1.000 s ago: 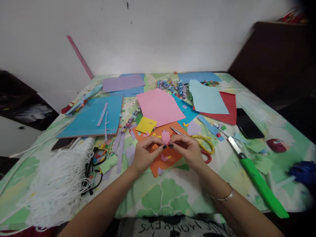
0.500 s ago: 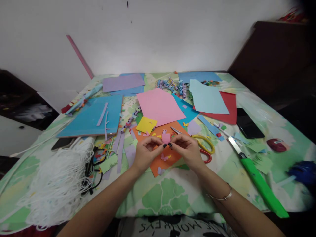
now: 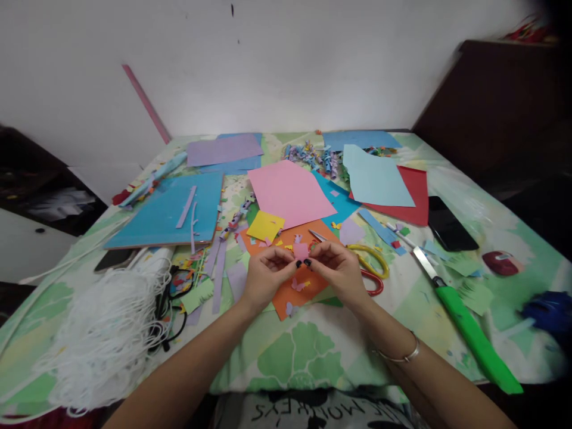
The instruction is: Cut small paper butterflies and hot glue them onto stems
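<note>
A small pink paper piece (image 3: 301,251) is pinched between the fingertips of both hands above the orange sheet (image 3: 283,301). My left hand (image 3: 269,274) grips its left side, and my right hand (image 3: 337,271) grips its right side. Small paper butterflies (image 3: 298,285) lie on the orange sheet just below the fingers. Beside my right hand are scissors with yellow and red handles (image 3: 375,262), their blades pointing up to the left. A yellow paper square (image 3: 265,226) and a large pink sheet (image 3: 290,193) lie beyond the hands.
White string (image 3: 107,333) is heaped at the left, near black-framed glasses (image 3: 179,310). A blue board (image 3: 174,208) lies behind it. On the right are a green-handled knife (image 3: 473,333), a black phone (image 3: 451,223) and a red mouse-like object (image 3: 500,262).
The pink piece has turned slightly and now shows a squarer outline between my fingertips. Both hands stay in nearly the same place.
</note>
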Available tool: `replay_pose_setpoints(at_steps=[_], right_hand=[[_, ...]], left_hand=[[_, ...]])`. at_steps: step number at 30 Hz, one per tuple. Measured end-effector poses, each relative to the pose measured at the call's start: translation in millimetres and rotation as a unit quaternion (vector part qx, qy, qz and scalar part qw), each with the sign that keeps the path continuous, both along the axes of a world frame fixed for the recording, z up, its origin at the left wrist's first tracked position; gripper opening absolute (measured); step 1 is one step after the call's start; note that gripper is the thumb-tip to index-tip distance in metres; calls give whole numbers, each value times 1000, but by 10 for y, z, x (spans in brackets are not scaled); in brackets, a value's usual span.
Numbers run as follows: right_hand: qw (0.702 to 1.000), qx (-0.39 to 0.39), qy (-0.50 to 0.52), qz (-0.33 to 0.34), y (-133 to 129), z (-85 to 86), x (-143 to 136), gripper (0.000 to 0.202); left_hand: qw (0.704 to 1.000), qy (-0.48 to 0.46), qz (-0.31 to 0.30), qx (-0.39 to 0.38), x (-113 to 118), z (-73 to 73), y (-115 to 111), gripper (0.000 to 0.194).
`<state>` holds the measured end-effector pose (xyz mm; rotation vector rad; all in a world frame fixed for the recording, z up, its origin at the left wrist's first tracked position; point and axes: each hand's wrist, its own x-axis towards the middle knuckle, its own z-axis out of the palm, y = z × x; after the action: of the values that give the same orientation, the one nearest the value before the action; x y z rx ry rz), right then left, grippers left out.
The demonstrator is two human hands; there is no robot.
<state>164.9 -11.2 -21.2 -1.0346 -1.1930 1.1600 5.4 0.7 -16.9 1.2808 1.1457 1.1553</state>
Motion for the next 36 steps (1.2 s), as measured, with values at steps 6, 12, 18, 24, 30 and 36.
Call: replay_pose_setpoints(at_steps=[6,12,18,24,30,36], right_hand=[[1000,10,5,4,10,-20,10,13],[1000,22,-4,10,2,-16,15,14],[999,35,3,26,-5,2,8,14],[1000,23,1,16,3,-4,6,11],[1000,-5,-6,27,5,-12,13,11],[999,-32,-11,29,10,-3,15,16]], left_hand=[[1000,-16,-1,-18,1,-14,3,16],[1000,-13,0,-25,1,-8,-1,15],[997,-46,19,-56,4,-16,6,15],[996,-68,15,-64,8,-7,-3,15],[998,-45,6,-37,11,46,-15,13],[999,-39,-7,-26,20,51,-20,13]])
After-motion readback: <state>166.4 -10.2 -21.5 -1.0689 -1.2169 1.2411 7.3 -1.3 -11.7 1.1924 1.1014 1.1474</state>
